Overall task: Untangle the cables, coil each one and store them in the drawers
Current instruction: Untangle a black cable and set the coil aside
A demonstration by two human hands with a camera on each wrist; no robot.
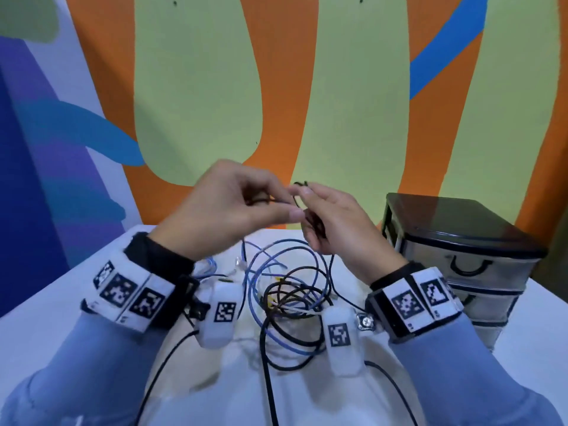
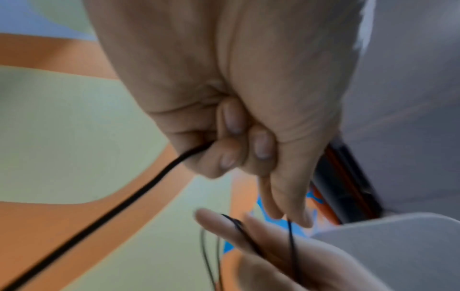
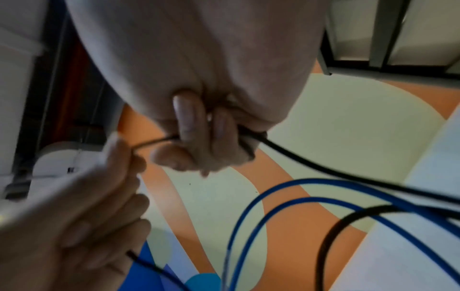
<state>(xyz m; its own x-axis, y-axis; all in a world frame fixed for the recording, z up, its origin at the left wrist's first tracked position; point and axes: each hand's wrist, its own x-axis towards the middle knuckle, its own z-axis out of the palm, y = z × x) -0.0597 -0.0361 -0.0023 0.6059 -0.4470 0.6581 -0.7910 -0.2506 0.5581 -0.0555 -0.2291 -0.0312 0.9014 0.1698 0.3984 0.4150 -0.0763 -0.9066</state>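
left hand [image 1: 227,207] and right hand [image 1: 335,222], each pinching thin black cable [image 2: 149,183], raised over tangle [image 1: 285,290].
cable ends hidden inside curled fingers; motion-blurred.

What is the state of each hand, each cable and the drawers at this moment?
Left hand: raised, grips the black cable.
Right hand: raised, grips the black cable.
Black cable: held in both hands, not yet coiled.
Blue cable: on the table, tangled.
Drawers: shut.
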